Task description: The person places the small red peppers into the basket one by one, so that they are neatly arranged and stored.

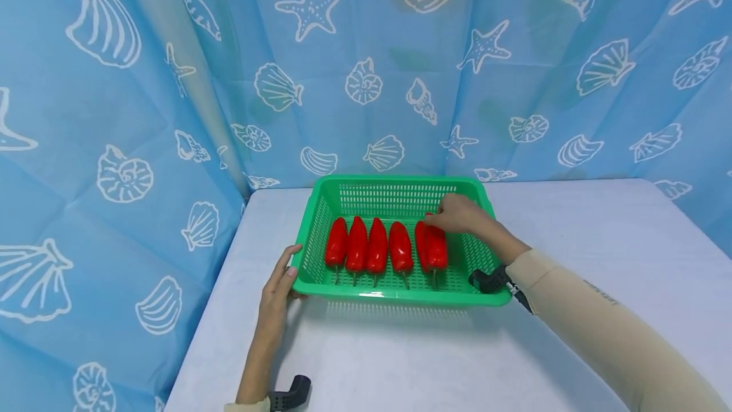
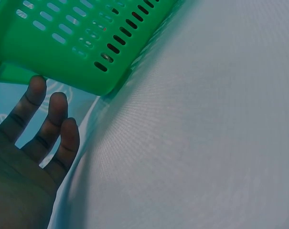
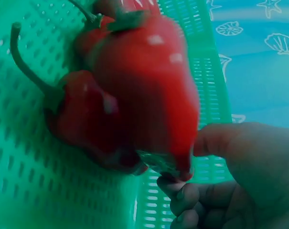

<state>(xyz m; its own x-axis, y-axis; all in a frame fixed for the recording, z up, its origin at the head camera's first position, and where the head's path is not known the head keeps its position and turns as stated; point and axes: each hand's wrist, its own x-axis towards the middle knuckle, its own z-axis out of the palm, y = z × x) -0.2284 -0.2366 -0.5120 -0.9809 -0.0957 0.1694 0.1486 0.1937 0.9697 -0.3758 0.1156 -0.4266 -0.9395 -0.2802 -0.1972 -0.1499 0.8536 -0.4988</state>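
Note:
Several red peppers lie side by side in a green plastic basket (image 1: pixel 400 297), their stems toward the near side. Inside the basket's right half, my right hand (image 1: pixel 457 213) pinches the tip of one red pepper (image 3: pixel 149 86) between thumb and fingers. That pepper overlaps another red pepper (image 1: pixel 421 243) just left of it; in the right wrist view a neighbouring pepper (image 3: pixel 89 119) with a curved green stem lies close beside it. My left hand (image 1: pixel 277 291) is at the basket's near left corner, thumb against the rim. Its other fingers (image 2: pixel 56 114) extend loosely beside the outer wall.
The basket stands on a white-covered table (image 1: pixel 572 227), toward its back edge. A blue curtain (image 1: pixel 366 126) printed with white shells and starfish hangs behind and along the left side. Each wrist wears a black camera mount (image 1: pixel 488 281).

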